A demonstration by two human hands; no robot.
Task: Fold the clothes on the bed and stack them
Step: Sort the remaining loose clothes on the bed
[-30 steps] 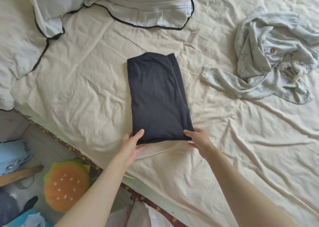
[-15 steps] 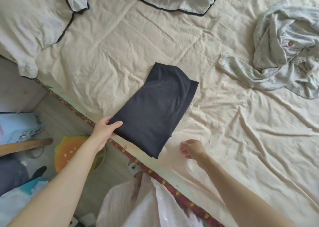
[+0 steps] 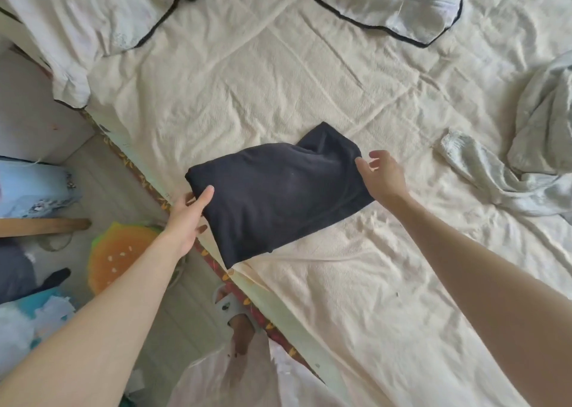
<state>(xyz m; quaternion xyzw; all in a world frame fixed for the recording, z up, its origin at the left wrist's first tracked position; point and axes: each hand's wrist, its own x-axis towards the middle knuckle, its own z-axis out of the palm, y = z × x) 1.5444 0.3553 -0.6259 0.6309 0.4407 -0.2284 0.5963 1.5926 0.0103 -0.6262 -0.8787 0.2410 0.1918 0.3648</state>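
Two hands hold the folded black garment (image 3: 278, 196) at the bed (image 3: 340, 313) edge: left hand (image 3: 185, 217) grips its left end, thumb on top; right hand (image 3: 383, 174) touches its right end, fingers (image 3: 360, 163) loosely spread. Right of the garment lies a crumpled grey shirt (image 3: 526, 165).

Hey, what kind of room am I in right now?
Most likely a bedroom: a bed with a rumpled cream cover, pillows at its head, and a folded black garment on it.
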